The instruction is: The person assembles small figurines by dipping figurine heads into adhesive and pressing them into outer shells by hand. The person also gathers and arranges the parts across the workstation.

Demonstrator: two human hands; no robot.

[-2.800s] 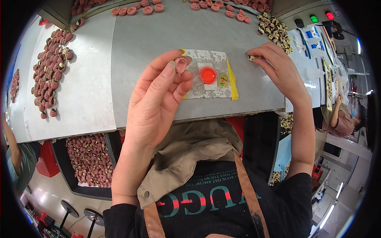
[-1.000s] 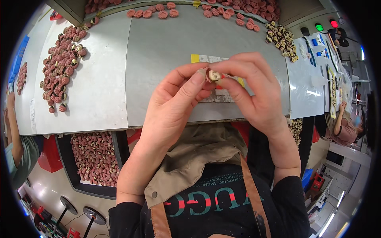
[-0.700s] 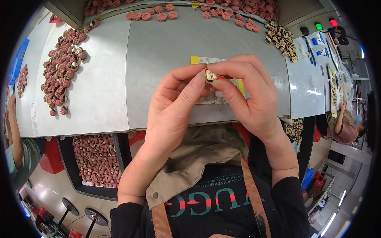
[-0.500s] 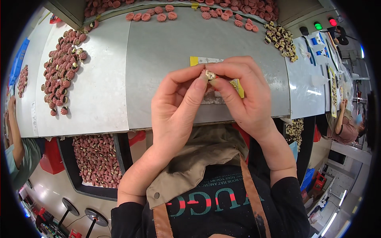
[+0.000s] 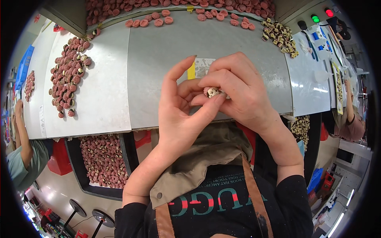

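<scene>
Left hand has lifted its index finger away from the small pink-and-cream piece, which, in the head view, is above the near side of the grey table. Right hand is narrow, holding this piece with fingertips; the left is partly wide, and whether it also grips, I cannot tell. Light, even pressure seems best for the ridged edge.

Left hand, right hand, pink piece between

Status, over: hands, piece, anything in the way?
Right hand closed on pink-cream piece. Left hand: thumb against it, index raised. Hands partly cover taped sheet.
</scene>
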